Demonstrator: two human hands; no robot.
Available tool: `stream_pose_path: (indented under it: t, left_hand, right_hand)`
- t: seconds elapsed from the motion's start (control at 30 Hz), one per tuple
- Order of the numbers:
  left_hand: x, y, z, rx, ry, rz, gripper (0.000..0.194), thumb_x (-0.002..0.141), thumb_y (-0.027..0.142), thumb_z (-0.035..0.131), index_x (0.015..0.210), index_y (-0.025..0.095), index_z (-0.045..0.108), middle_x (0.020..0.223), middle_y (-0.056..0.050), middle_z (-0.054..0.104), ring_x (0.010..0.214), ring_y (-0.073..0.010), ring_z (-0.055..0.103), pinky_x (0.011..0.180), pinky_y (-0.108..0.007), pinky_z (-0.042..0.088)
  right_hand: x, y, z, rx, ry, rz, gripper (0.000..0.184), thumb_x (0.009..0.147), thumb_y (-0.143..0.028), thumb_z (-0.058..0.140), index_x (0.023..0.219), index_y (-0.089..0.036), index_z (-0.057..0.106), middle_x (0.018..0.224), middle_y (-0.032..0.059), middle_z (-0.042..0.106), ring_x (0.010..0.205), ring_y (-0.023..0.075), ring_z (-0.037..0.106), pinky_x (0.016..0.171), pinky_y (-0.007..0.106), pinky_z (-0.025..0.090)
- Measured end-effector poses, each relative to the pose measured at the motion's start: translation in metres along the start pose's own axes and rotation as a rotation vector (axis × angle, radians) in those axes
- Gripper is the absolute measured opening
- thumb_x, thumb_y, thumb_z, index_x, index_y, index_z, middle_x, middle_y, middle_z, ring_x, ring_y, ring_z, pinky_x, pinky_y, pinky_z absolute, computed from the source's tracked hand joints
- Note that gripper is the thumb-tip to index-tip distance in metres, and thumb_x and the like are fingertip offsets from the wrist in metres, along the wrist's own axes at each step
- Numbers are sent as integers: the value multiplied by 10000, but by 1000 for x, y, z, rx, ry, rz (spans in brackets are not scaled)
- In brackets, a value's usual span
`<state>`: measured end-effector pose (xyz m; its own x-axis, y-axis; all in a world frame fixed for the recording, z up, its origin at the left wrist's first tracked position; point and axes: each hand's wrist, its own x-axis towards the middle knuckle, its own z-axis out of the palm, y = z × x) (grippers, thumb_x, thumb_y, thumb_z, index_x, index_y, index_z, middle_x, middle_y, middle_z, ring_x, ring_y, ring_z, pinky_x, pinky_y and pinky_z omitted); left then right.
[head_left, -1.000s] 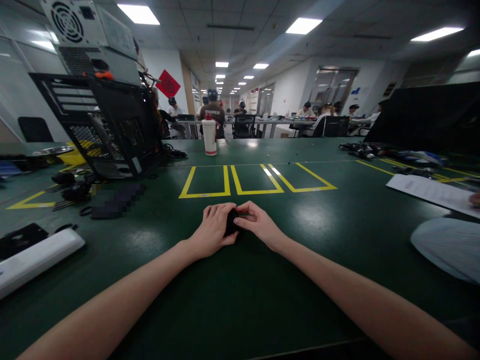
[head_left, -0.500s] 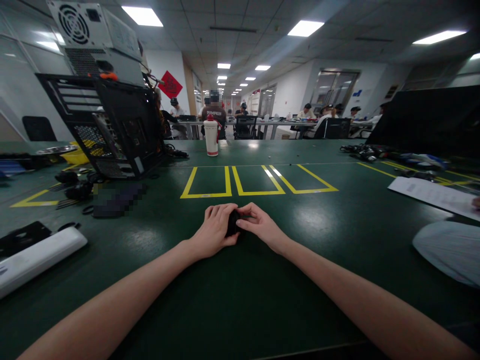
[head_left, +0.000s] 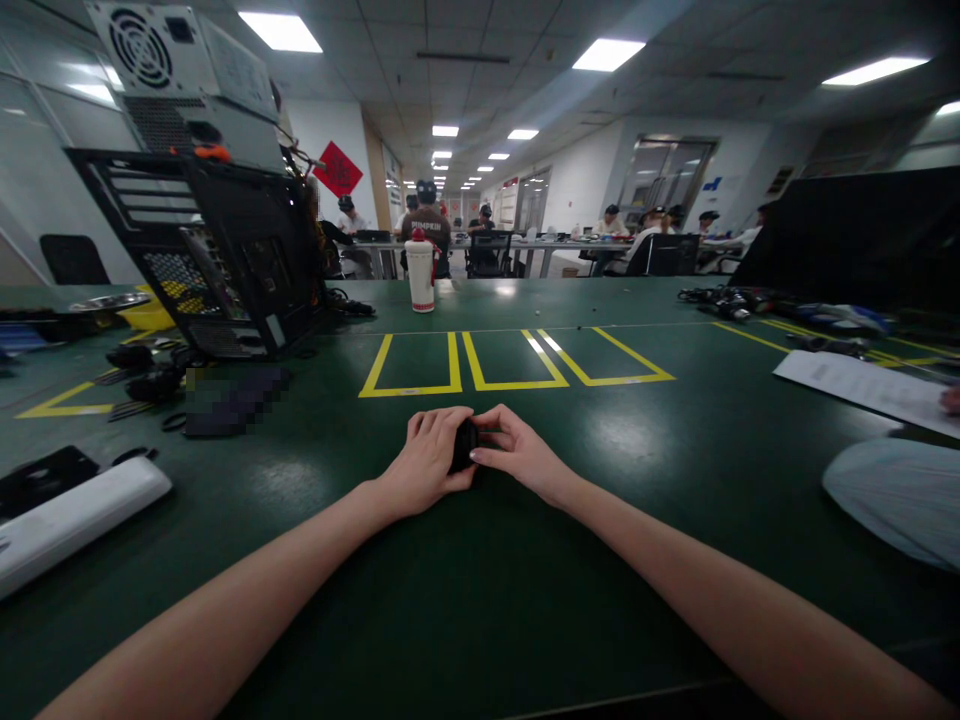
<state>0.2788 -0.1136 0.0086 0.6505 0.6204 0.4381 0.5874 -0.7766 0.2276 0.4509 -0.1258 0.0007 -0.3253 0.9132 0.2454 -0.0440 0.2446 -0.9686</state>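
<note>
A small dark, rounded object [head_left: 463,447] is between my two hands, just above or on the green tabletop [head_left: 465,600]. Its kind cannot be made out, since fingers cover much of it. My left hand [head_left: 427,455] is wrapped over its left side, thumb low and fingers across the top. From the right, my right hand [head_left: 517,455] pinches at its edge with thumb and fingertips. Just beyond the hands, yellow tape frames [head_left: 517,386] are stuck on the table.
To the left stand a black computer case [head_left: 247,260] with a power supply [head_left: 180,60] on top, and a white elongated device [head_left: 82,525]. A white cup [head_left: 421,275] is further back. Papers [head_left: 862,390] and a pale cap-like item [head_left: 892,500] lie right. Several people sit behind.
Both hands keep their hold on the dark object. My right thumb has shifted slightly down and left along its edge. The whole view has moved a little.
</note>
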Motion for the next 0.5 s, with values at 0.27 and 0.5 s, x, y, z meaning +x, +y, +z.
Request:
stream_pose_path:
  t: [0.27, 0.5]
  left_hand:
    - [0, -3, 3, -12, 32, 8, 575, 714, 276, 545, 1190, 202, 231, 1144, -91, 413, 1079, -257, 387, 915, -466, 276]
    - [0, -3, 3, -23, 31, 12, 588, 713, 274, 546, 1199, 209, 222, 1154, -91, 408, 1079, -256, 388, 917, -470, 273]
  right_hand:
    - [2, 1, 2, -24, 32, -3, 256, 685, -261, 605, 917, -211, 508, 951, 9, 543, 897, 148, 550, 829, 342, 436]
    - [2, 0, -1, -76, -2, 44, 322, 672, -242, 618, 971, -202, 506, 1008, 29, 536, 987, 175, 520, 889, 387, 398]
